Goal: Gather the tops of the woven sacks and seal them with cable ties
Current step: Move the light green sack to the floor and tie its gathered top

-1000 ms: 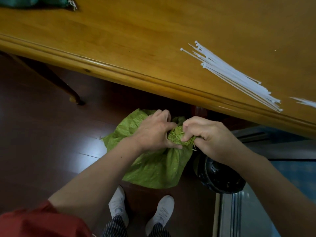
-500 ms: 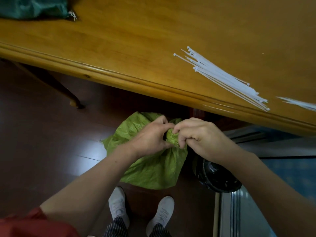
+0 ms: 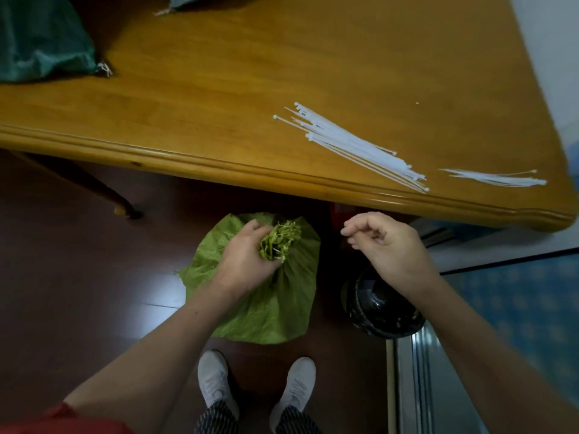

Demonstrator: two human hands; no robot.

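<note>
One pile of cable ties point(image 3: 354, 145) lies on the bench point(image 3: 203, 98), up and to the right of your right grip point(image 3: 388, 245) — the nearer one. Its fingers curl loosely and hold nothing. The ties run long from far-left to near-right. Your left grip point(image 3: 247, 258) squeezes the bunched top of the green sack point(image 3: 275, 305) on the floor — so I think the right one should fetch a tie.

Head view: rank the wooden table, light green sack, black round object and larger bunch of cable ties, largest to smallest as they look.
1. wooden table
2. light green sack
3. Unsure: the larger bunch of cable ties is longer but thin; the black round object is wider but partly hidden by an arm.
</note>
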